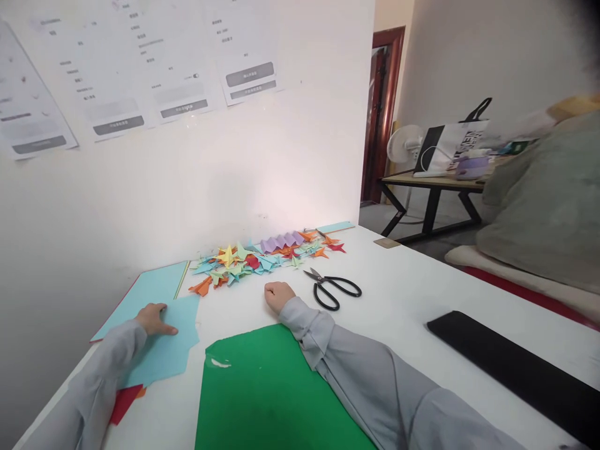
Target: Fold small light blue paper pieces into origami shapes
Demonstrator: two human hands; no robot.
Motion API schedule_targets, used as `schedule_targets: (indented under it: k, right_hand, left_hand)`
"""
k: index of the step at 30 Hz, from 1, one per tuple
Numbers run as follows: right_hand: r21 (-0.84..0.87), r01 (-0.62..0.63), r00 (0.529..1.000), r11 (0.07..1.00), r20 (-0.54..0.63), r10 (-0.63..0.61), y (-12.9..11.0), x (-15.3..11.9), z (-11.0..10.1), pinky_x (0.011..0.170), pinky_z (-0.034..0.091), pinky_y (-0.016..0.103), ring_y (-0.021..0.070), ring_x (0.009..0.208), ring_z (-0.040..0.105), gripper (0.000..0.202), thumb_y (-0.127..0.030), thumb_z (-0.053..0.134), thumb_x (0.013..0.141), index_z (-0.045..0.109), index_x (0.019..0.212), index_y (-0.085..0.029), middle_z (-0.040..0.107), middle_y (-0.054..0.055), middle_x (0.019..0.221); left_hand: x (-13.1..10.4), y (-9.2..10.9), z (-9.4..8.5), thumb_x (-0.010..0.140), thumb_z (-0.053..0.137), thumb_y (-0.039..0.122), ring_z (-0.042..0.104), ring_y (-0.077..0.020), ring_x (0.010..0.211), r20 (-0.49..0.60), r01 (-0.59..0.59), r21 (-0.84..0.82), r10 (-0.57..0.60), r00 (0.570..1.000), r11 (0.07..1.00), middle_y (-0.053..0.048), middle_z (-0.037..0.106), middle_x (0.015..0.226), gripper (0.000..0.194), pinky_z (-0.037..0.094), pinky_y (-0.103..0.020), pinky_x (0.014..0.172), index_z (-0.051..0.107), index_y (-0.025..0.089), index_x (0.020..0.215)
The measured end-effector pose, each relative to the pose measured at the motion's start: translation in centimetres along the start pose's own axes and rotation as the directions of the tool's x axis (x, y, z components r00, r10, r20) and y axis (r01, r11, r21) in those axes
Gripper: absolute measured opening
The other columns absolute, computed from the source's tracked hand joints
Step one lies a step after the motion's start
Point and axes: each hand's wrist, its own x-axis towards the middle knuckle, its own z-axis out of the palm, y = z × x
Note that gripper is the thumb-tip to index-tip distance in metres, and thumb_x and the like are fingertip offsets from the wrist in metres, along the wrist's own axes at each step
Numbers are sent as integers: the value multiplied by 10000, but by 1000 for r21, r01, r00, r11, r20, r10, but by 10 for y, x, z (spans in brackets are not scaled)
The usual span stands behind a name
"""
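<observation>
My left hand (157, 319) rests on light blue paper sheets (171, 353) at the left, its thumb spread from the other fingers. My right hand (278, 296) is closed and lies on the white table (244, 312), just beyond the far edge of a green sheet (262, 394); whether anything is inside it is hidden. Black-handled scissors (324, 282) lie partly open to its right. Behind both hands is a pile of folded paper pieces (241, 262) in several colours, with a pleated purple strip (282, 242) at its back.
A long black object (506, 369) lies on the right. Red paper (125, 403) sticks out beneath the blue sheets. More blue paper (154, 281) is against the wall. A person (548, 200) in grey-green clothing sits at the right, near another table (434, 182).
</observation>
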Motion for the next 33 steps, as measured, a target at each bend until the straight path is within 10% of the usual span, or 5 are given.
schedule_targets:
  k: [10, 19, 22, 27, 33]
  right_hand:
    - [94, 31, 1000, 995, -9, -30, 0, -2, 1, 545, 290, 249, 157, 575, 478, 230, -70, 433, 639, 613, 529, -163, 613, 42, 570]
    - [442, 127, 985, 888, 49, -165, -16, -15, 4, 505, 404, 195, 120, 579, 555, 196, -241, 456, 741, 633, 792, -173, 612, -2, 637]
    - [778, 24, 976, 628, 118, -184, -26, -21, 4, 452, 409, 199, 150, 648, 587, 350, -408, 448, 751, 592, 946, -155, 628, 40, 749]
    - [862, -63, 989, 503, 122, -86, -24, -18, 7, 475, 411, 212, 116, 495, 541, 465, -294, 662, 580, 531, 1005, -157, 576, -50, 539]
    - [788, -87, 996, 609, 53, 73, 0, 1, 6, 479, 404, 227, 108, 463, 513, 311, -222, 637, 551, 567, 846, -157, 574, -49, 512]
  left_hand:
    - [22, 0, -2, 203, 749, 330, 567, -340, 848, 158, 87, 352, -150, 976, 932, -55, 609, 722, 508, 425, -415, 765, 541, 182, 642]
    - [-26, 78, 5, 496, 744, 364, 575, -173, 550, 304, 72, -471, 85, 949, 879, -22, 619, 626, 334, 475, -283, 515, 599, 154, 712]
    - [-33, 99, 25, 505, 751, 352, 592, -175, 594, 301, 108, -606, 101, 948, 788, -42, 642, 703, 399, 494, -290, 556, 611, 148, 818]
    - [-27, 101, 66, 513, 740, 354, 593, -172, 591, 236, 107, -666, 73, 969, 738, -43, 627, 696, 464, 492, -273, 521, 591, 126, 889]
    - [-28, 88, 96, 560, 694, 208, 576, -135, 456, 320, 241, -691, -10, 947, 682, -20, 614, 813, 795, 482, -262, 352, 330, 298, 1261]
